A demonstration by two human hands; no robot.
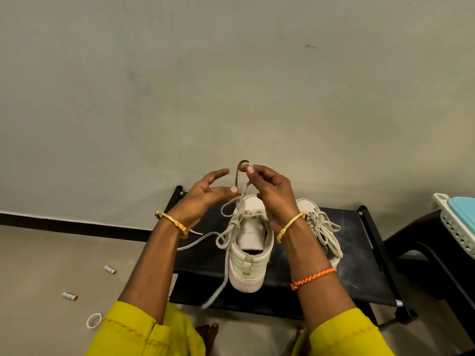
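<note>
A beige sneaker (250, 255) stands heel toward me on a black rack (359, 268). Its beige lace (226, 235) is loose, with one end trailing left and another hanging over the rack's front edge. My right hand (272, 194) pinches a raised loop of that lace between thumb and fingertips above the shoe's toe. My left hand (205, 196) hovers just left of the loop, fingers spread and relaxed, its thumb close to the lace. A second beige sneaker (322, 227) with tied laces stands to the right, partly hidden by my right wrist.
A grey wall rises behind the rack. At the right stands a dark stool (421, 242) with a pale basket and blue lid (460, 222). On the floor at left lie two small cylinders (110, 270) and a white ring (94, 320). My bare toes (209, 332) show below.
</note>
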